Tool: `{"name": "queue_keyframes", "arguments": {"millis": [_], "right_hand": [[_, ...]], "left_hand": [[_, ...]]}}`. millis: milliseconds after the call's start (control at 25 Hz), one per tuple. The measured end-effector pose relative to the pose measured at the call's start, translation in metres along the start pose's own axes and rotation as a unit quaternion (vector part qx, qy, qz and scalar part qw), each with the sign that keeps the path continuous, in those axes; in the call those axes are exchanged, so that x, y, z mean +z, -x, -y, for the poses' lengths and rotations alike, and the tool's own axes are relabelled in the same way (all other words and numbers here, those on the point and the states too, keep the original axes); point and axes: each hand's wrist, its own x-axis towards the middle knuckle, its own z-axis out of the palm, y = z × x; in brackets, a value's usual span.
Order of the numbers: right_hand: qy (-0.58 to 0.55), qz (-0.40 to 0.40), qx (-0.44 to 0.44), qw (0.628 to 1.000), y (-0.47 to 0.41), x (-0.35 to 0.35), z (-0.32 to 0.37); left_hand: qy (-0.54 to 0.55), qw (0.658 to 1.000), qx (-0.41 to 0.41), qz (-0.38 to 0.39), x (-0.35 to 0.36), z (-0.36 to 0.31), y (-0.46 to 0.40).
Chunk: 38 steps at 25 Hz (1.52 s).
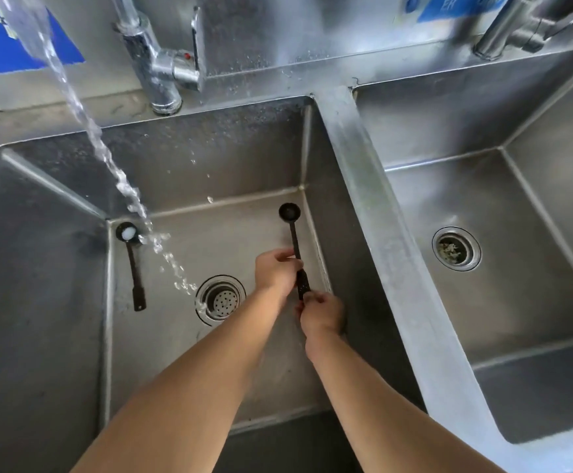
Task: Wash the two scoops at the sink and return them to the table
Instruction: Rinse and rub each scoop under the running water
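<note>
Two black long-handled scoops are in the left steel sink basin [56, 302]. One scoop [134, 264] lies on the basin floor at the left, its bowl holding white foam or water beside the falling stream. The other scoop [293, 233] is held over the right side of the basin, bowl pointing away from me. My left hand [276, 271] grips the middle of its handle. My right hand [321, 312] pinches the near end of that same handle.
Water [107, 158] streams diagonally from the upper left and splashes near the drain strainer [221, 298]. A chrome faucet [162, 63] stands behind the basin. A steel divider [380, 216] separates a second basin with its own drain [455, 249] on the right.
</note>
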Motion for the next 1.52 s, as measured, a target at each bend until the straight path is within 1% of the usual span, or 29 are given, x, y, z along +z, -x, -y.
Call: {"name": "queue_keyframes", "arguments": {"millis": [80,240,320,400,480,560,600,640,720,800,920,1040,1160,1240,1280,1400,1520], "right_hand": [[-0.018,-0.010,-0.002,1.000,-0.012,0.011,-0.007],[-0.019,-0.025,-0.019,0.999,-0.036,0.027,-0.008],[-0.057,-0.035,-0.005,0.998,-0.046,0.033,-0.009],[-0.111,-0.056,0.031,0.992,-0.059,0.039,-0.011],[-0.183,-0.056,0.075,0.979,-0.064,0.044,-0.006],[-0.277,-0.080,0.141,0.947,-0.070,0.046,0.001],[-0.312,-0.093,0.161,0.932,-0.071,0.046,0.002],[-0.331,-0.094,0.164,0.924,-0.072,0.047,0.005],[-0.349,-0.079,0.158,0.920,-0.070,0.052,0.008],[-0.367,-0.044,0.145,0.918,-0.072,0.056,0.010],[-0.392,-0.001,0.150,0.908,-0.080,0.059,0.013],[-0.385,0.014,0.132,0.913,-0.089,0.060,0.006],[-0.356,0.013,0.111,0.928,-0.092,0.059,0.004],[-0.336,0.017,0.113,0.935,-0.091,0.057,0.006],[-0.314,0.017,0.115,0.942,-0.088,0.055,0.007],[-0.174,0.008,0.076,0.982,-0.082,0.049,-0.003],[-0.110,0.015,0.029,0.993,-0.066,0.046,-0.011]], "left_hand": [[-0.013,1.000,0.004,-0.006,0.004,0.008,-0.008],[-0.044,0.999,0.025,0.002,0.012,0.008,-0.034],[-0.078,0.996,0.031,-0.012,0.019,0.006,-0.045],[-0.101,0.994,0.029,-0.027,0.027,0.004,-0.054],[-0.109,0.993,0.032,-0.029,0.033,0.005,-0.059],[-0.116,0.992,0.036,-0.035,0.039,0.005,-0.063],[-0.121,0.991,0.036,-0.042,0.040,0.005,-0.065],[-0.125,0.990,0.036,-0.050,0.041,0.004,-0.066],[-0.145,0.987,0.043,-0.059,0.042,0.001,-0.068],[-0.180,0.980,0.068,-0.057,0.044,-0.001,-0.071],[-0.231,0.967,0.101,-0.047,0.045,0.000,-0.077],[-0.262,0.959,0.105,-0.041,0.045,0.006,-0.084],[-0.267,0.956,0.113,-0.040,0.044,0.008,-0.090],[-0.262,0.957,0.112,-0.044,0.042,0.008,-0.087],[-0.250,0.961,0.107,-0.048,0.041,0.009,-0.085],[-0.199,0.973,0.099,-0.064,0.029,0.017,-0.064],[-0.184,0.977,0.090,-0.061,0.003,0.030,-0.041]]}}
